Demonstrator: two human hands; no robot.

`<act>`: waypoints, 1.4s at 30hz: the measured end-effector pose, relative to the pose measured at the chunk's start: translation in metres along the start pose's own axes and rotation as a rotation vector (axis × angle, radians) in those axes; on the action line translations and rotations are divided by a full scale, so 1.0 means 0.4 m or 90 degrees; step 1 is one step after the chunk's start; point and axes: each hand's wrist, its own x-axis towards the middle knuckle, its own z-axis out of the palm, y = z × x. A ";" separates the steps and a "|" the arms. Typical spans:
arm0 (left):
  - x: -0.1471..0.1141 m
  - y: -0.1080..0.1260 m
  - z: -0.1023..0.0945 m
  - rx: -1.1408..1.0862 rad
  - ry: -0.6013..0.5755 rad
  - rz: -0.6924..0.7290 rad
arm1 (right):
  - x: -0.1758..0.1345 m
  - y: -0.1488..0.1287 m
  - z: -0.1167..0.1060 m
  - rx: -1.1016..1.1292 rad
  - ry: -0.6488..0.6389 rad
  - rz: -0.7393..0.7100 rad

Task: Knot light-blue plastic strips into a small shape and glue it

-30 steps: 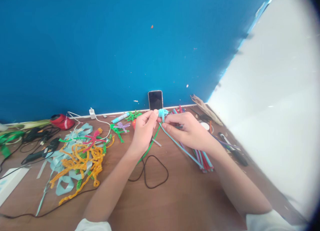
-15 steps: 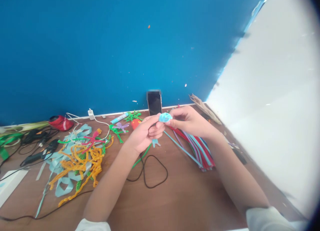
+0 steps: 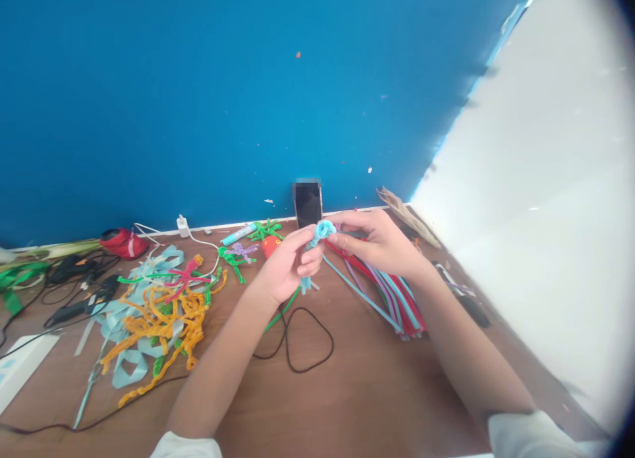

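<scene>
Between my two hands is a light-blue pipe cleaner figure [image 3: 325,229], its top coiled into a round loop. My left hand [image 3: 292,263] is closed around its lower part, and several short light-blue ends stick out below the fingers. With thumb and index finger, my right hand [image 3: 364,239] pinches the right side of the coiled top. Behind and below my right hand lies a bundle of red, purple and light-blue pipe cleaners [image 3: 397,302]. One light-blue strand slants out to the left of that bundle.
A phone [image 3: 308,205] leans on the blue wall. To the left lie orange pipe cleaners [image 3: 171,312], light-blue ribbon [image 3: 129,372], green figures [image 3: 235,263] and a glue gun [image 3: 82,306]. A black cable loop [image 3: 317,365] lies in front. A white power strip [image 3: 24,372] sits far left.
The light-blue coil has tilted so that its looped top faces me. My right fingers have shifted slightly left around it, and more of the light-blue stem shows at my left hand.
</scene>
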 end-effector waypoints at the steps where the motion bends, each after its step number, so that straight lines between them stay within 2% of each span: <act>1: -0.001 -0.002 0.006 0.017 0.016 0.022 | 0.000 -0.001 0.001 0.003 0.008 0.008; 8: -0.014 -0.029 0.045 0.282 0.205 0.264 | 0.001 -0.018 0.010 0.077 0.038 0.072; 12: -0.019 -0.035 0.042 0.412 0.230 0.323 | 0.000 -0.024 0.013 0.112 0.039 0.088; 15: -0.017 -0.035 0.031 0.461 0.231 0.330 | -0.001 -0.020 0.015 0.102 0.038 0.087; 19: -0.016 -0.029 0.023 0.457 0.233 0.309 | -0.001 -0.020 0.011 0.064 0.017 0.077; 24: -0.022 -0.017 0.025 0.418 0.185 0.275 | -0.001 -0.032 -0.008 0.010 -0.020 0.046; 28: -0.021 -0.011 0.032 0.383 0.159 0.240 | -0.001 -0.037 -0.014 -0.031 0.002 0.041; 33: -0.013 -0.013 0.030 0.353 0.166 0.236 | -0.002 -0.044 -0.007 -0.049 0.019 0.043; 42: -0.010 -0.015 0.016 0.533 0.220 0.263 | -0.005 -0.052 -0.007 -0.061 0.080 0.080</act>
